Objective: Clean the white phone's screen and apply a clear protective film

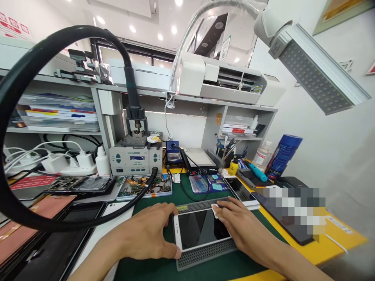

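The white tablet [202, 234] is lying on the grey mat [193, 260], its screen [193, 229] apparently seated (what is left, I cannot tell), the left hand [149, 232] gripping its end, the right hand's [241, 224] fingers pressing a white pad [215, 211] onto it.

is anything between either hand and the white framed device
Yes, a small white pad lies between part of the right hand and the device, near its far right corner. Nothing visible stands between the left hand and the device's left end.
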Demonstrator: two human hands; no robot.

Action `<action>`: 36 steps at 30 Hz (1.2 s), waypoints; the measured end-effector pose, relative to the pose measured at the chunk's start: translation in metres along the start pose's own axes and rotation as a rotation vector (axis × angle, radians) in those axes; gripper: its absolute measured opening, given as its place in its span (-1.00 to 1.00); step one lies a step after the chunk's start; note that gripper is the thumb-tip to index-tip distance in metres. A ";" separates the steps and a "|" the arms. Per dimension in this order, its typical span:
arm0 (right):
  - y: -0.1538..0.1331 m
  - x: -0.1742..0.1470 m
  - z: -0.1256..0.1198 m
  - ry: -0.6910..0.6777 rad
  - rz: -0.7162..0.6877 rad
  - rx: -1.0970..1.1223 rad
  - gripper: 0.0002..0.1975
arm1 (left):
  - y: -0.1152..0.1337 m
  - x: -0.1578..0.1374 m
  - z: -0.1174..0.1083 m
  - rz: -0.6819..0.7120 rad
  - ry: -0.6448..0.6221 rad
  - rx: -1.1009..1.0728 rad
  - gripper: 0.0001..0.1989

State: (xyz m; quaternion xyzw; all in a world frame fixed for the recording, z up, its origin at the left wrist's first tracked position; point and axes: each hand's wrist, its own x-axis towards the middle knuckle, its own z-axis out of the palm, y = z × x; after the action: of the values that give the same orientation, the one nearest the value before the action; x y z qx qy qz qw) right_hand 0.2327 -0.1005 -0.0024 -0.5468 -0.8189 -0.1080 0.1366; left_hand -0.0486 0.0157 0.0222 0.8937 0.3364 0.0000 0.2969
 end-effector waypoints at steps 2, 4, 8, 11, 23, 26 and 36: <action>-0.005 0.004 -0.001 -0.003 -0.014 -0.006 -0.71 | 0.000 0.000 0.000 0.002 -0.003 0.007 -0.36; -0.009 0.008 0.000 -0.002 -0.034 -0.004 -0.70 | 0.000 0.000 0.000 0.002 -0.003 0.008 -0.33; -0.016 0.016 0.007 -0.006 -0.057 0.017 -0.69 | 0.001 0.001 -0.001 0.004 0.008 0.021 -0.34; -0.024 0.023 0.014 -0.016 -0.060 0.024 -0.71 | 0.001 0.001 -0.001 0.018 0.013 0.032 -0.33; -0.064 0.058 0.037 -0.052 -0.145 0.167 -0.73 | -0.005 0.001 0.002 0.029 0.028 0.047 -0.37; -0.066 0.063 0.036 -0.110 -0.149 0.187 -0.79 | -0.006 0.003 0.002 0.027 0.016 0.042 -0.39; -0.068 0.054 0.038 -0.092 -0.120 0.271 -0.71 | -0.010 0.005 0.006 0.044 0.026 0.041 -0.37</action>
State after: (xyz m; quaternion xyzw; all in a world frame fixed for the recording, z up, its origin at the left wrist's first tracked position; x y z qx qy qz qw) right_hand 0.1464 -0.0672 -0.0216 -0.4776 -0.8627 0.0207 0.1649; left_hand -0.0492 0.0215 0.0114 0.9067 0.3205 0.0112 0.2741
